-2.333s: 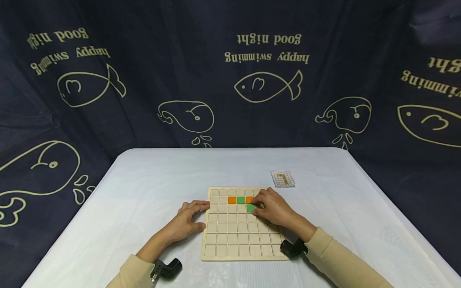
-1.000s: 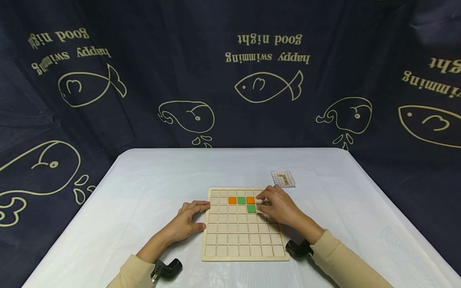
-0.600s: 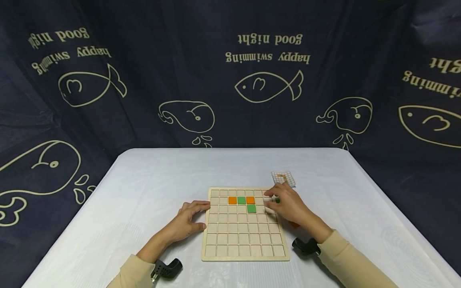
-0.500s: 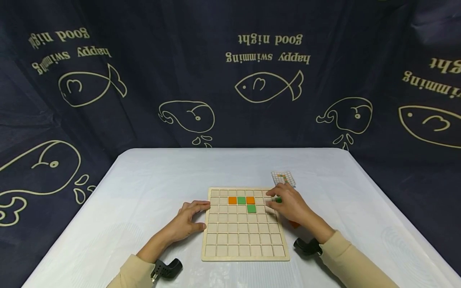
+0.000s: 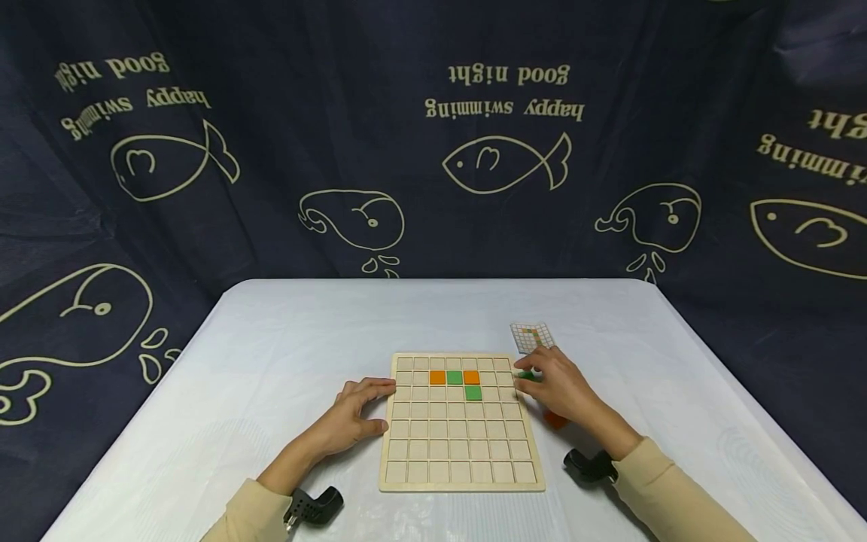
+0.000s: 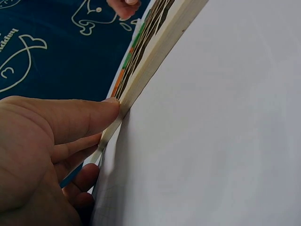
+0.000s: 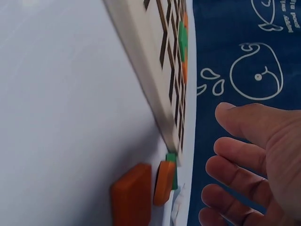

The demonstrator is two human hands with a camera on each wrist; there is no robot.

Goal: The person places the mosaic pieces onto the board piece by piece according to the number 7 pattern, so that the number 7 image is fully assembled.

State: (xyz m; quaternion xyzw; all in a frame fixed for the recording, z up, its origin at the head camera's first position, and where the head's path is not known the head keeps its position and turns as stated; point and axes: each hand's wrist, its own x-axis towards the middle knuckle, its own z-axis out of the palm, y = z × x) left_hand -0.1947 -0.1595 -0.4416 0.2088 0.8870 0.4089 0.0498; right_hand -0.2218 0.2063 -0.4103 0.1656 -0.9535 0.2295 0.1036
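Observation:
A square wooden grid board (image 5: 448, 472) lies on the table. Its second row from the back holds an orange tile (image 5: 437, 377), a green tile (image 5: 454, 377) and another orange tile (image 5: 471, 377); a further green tile (image 5: 473, 393) sits below the last one. My left hand (image 5: 348, 418) rests against the board's left edge, its thumb (image 6: 89, 117) and fingertips touching the rim. Just past the right edge hovers my right hand (image 5: 558, 385), fingers spread and holding nothing. It partly covers a loose green tile (image 5: 527, 375). Loose orange tiles (image 7: 131, 197) lie under the wrist.
Behind the board at the right lies a small printed pattern card (image 5: 531, 336), its lower corner partly covered by the right hand. A white cloth covers the table (image 5: 305, 316). Dark fabric (image 5: 433, 233) with fish and whale drawings hangs behind it.
My right hand has let go of the green tile in the third row and moved right, off the board. Loose green and orange tiles have come into view. The left hand stays put.

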